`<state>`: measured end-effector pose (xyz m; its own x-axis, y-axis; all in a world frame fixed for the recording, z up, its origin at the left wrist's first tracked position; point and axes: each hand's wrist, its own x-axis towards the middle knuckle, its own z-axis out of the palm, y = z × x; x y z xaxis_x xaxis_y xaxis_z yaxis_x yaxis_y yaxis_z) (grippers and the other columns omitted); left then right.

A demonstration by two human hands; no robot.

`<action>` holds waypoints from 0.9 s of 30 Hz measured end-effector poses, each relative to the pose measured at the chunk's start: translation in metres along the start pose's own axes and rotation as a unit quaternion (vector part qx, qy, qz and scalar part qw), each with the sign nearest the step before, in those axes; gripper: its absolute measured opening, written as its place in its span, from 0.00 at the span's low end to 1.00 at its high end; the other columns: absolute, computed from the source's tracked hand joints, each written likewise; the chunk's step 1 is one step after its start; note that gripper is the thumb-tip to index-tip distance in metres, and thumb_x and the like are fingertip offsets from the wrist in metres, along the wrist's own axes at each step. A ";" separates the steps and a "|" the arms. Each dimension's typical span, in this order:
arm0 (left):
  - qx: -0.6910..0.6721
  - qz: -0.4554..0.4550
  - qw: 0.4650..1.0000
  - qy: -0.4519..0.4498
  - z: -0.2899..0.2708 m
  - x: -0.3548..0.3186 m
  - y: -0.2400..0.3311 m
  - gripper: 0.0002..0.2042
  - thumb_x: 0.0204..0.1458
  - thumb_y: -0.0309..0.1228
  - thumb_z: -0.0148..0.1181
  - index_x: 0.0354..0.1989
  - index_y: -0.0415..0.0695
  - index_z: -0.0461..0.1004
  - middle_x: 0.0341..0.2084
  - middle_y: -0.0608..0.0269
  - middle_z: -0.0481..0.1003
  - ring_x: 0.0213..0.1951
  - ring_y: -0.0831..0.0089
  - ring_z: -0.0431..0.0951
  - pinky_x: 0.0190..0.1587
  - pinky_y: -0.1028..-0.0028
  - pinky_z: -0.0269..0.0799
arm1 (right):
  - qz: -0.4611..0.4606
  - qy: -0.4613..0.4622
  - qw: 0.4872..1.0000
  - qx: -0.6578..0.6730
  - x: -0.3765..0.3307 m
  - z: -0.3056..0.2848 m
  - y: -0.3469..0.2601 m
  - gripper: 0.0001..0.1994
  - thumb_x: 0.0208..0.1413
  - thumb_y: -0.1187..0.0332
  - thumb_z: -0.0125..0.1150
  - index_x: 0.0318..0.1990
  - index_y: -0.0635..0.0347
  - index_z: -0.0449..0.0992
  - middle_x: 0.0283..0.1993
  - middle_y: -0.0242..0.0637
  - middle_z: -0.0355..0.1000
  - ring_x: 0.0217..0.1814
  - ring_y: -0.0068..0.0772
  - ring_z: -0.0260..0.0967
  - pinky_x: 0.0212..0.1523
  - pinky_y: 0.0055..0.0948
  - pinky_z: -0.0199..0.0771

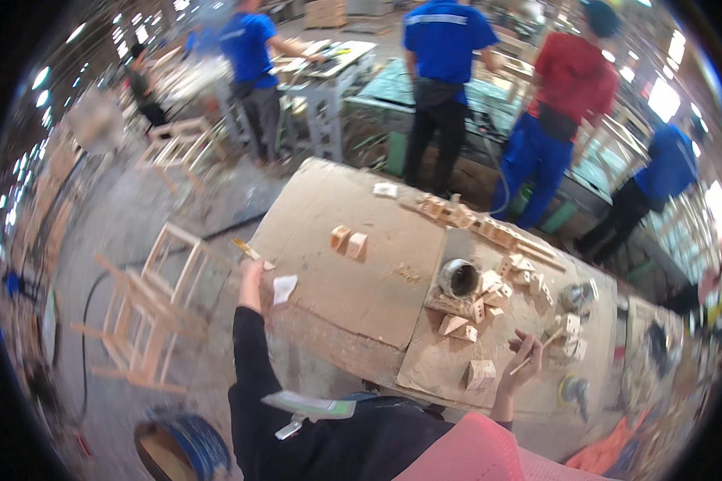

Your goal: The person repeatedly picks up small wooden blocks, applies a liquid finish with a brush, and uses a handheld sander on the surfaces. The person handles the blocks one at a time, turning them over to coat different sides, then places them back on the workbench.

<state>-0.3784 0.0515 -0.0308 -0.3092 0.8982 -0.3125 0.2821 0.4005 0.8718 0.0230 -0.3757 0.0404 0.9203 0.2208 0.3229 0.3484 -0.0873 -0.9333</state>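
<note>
My left hand [251,271] is at the left edge of the cardboard-covered table [329,297], its fingers closed on a narrow yellow-and-white tool [245,248] that looks like a paintbrush. Just below that hand lies a white scrap [284,289]. Over the right part of the table, my right hand [525,353] grips a thin wooden stick [549,340]. Close to it stands a wooden block with holes [480,374]. More small blocks [458,327] lie around an open round can [461,278]. Two blocks [348,242] sit apart on the left cardboard.
Along the far table edge runs a row of wooden blocks [457,214]. Wooden chair frames [148,321] stand on the floor at left, with a blue drum [183,447] nearer me. Several people work at benches [385,100] beyond. A small yellowish container [573,391] is at right.
</note>
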 end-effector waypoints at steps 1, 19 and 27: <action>-0.079 0.036 0.993 -0.076 -0.015 0.003 0.005 0.09 0.52 0.26 0.59 0.40 0.36 0.73 0.24 0.64 0.74 0.20 0.77 0.72 0.18 0.73 0.64 | 0.018 -0.003 0.999 0.044 0.002 0.005 -0.002 0.12 0.64 0.67 0.49 0.36 0.67 0.74 0.36 0.39 0.78 0.29 0.21 0.72 0.31 0.20 0.71; -0.098 0.210 0.624 -0.747 0.156 -0.372 0.082 0.10 0.62 0.26 0.49 0.48 0.37 0.71 0.27 0.68 0.71 0.24 0.84 0.67 0.25 0.82 0.62 | 0.075 -0.219 0.949 0.213 -0.033 0.020 -0.090 0.16 0.65 0.70 0.49 0.58 0.64 0.67 0.34 0.30 0.70 0.31 0.18 0.70 0.32 0.20 0.73; 0.028 0.494 0.651 -0.576 0.204 -0.327 0.130 0.12 0.60 0.30 0.53 0.50 0.42 0.74 0.38 0.65 0.75 0.35 0.78 0.73 0.35 0.77 0.70 | 0.034 -0.056 0.976 0.210 -0.024 -0.018 -0.053 0.16 0.64 0.71 0.49 0.58 0.64 0.67 0.42 0.34 0.73 0.41 0.21 0.75 0.36 0.22 0.75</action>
<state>-0.0554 -0.1533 0.1078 0.9249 0.2503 0.2861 -0.1301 -0.4988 0.8569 -0.0145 -0.3937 0.0845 0.9056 0.3345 0.2607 0.1621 0.2949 -0.9417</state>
